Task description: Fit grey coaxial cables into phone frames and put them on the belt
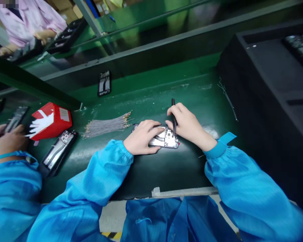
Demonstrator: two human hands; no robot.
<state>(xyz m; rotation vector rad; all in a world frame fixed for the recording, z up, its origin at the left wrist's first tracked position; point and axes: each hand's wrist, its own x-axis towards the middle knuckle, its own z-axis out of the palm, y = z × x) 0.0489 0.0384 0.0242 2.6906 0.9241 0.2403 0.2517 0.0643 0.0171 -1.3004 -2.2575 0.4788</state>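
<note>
An opened phone (168,140) lies on the green bench mat in front of me, its circuit board and silver inside showing. Across its left part rests my left hand (145,136), thumb at the near edge and fingers over the far side, gripping it against the mat. My right hand (184,122) is closed around a slim black hand tool (173,112), held upright over the phone's right end. The tool's tip is too small to make out. Left of the phone lies a bundle of thin grey cables (107,126) with gold-coloured ends.
Farther back lies another opened phone (104,83). To the left are a red box (53,119) with white strips and stacked opened phones (58,153). A co-worker's hand (10,141) works beside them. A large black tray (244,74) stands right, near loose thin cables (227,97).
</note>
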